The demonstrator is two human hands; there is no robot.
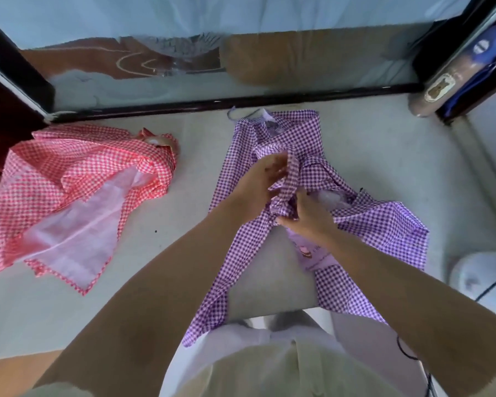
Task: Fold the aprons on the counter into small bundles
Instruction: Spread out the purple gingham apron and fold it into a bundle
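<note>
Purple apron [298, 133] lies spread mid-worktop [169, 224], its near edge trailing off toward the person. Right hand [308, 217] is clenched on a bunched gather at the apron's middle, probably anchoring the cloth so a fold holds. Left hand [265, 173] is released, fingers straight against a raised strip [294, 167], likely guiding it over. Red apron [69, 190] sits crumpled well to the left, unfolded, presumably next. Folding looks barely started.
</note>
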